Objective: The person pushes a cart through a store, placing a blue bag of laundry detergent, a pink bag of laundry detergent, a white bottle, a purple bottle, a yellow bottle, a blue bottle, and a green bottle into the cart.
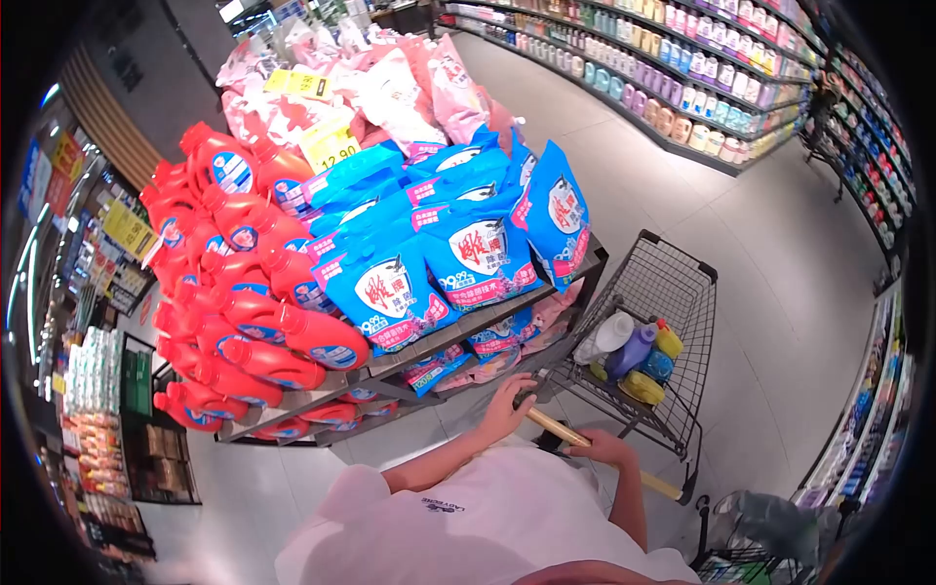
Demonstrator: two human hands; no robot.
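Observation:
My left hand (505, 408) is closed around the dark left end of the shopping cart's pale yellow handle (558, 427). Farther along the same bar, my right hand (603, 448) has its fingers curled over it. The handle belongs to a black wire shopping cart (680, 254) standing in front of me and to the right. In its basket lie a white container (613, 332), a purple bottle (632, 353), and several blue and yellow packages (657, 367).
Left of the cart stands a display rack with red detergent bottles (275, 363), blue laundry powder bags (478, 258) and pink bags (395, 97). Shelves of bottles (673, 68) line the far right. Another cart (770, 531) is close behind on the right. Tiled floor (760, 292) runs between.

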